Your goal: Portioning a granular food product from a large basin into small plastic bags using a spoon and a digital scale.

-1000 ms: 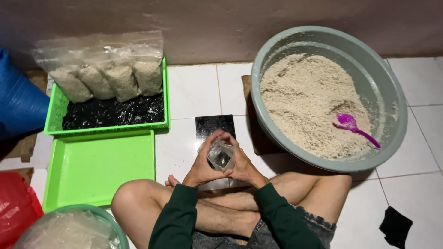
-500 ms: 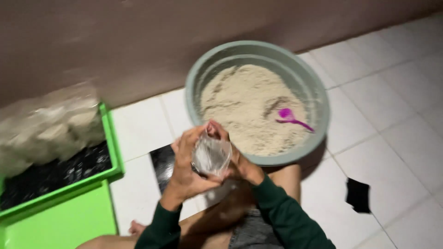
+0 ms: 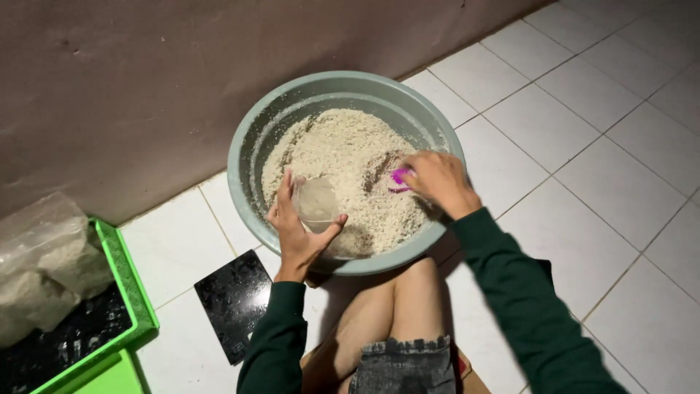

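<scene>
Head view. Grey-green basin (image 3: 251,142) at frame centre, holding pale grainy material (image 3: 339,157). Left hand (image 3: 299,226) grips a small clear bag (image 3: 317,204) over the near rim. Right hand (image 3: 437,182) closed on a pink scoop (image 3: 399,177), centre right, scoop touching the grain. Black flat scale (image 3: 233,299) on white tiles, lower left. Green tray (image 3: 138,299) with filled bags (image 3: 44,270) at left edge.

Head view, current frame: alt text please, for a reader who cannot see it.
A seated person's left hand holds a small clear bag over a grey basin of pale grain, while the right hand grips a pink scoop in it. A black scale lies on the white tiles.
</scene>
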